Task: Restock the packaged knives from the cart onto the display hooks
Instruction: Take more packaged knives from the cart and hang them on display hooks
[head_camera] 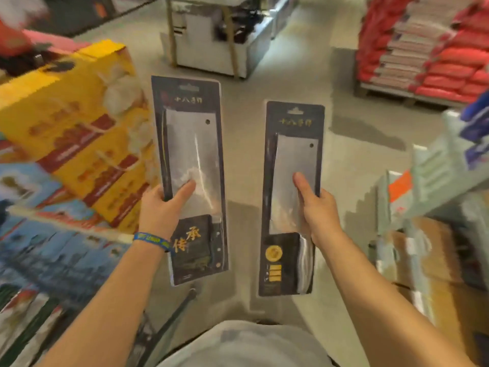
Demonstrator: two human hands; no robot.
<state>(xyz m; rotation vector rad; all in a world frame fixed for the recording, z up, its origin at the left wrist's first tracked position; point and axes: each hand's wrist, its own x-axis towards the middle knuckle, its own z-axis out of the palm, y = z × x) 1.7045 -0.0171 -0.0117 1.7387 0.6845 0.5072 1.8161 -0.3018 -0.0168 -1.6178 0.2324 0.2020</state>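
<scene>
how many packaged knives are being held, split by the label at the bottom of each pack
packaged knife with gold characters on its label, in the left hand: 1
packaged knife with a round gold seal, in the right hand: 1
total: 2

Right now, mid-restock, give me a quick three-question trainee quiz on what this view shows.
1. True or false: each hand holds one packaged knife.
2. Which wrist wears the blue wristband? A) left B) right C) neither
3. Fill in: both packs are held with the hang-hole end pointing ____ from the person.

Key:
1. True: the left hand grips the left pack, and the right hand grips the right pack.
2. A: the wristband is on the left wrist.
3. Away: the handles are nearest the person. No display hooks are in view.
</scene>
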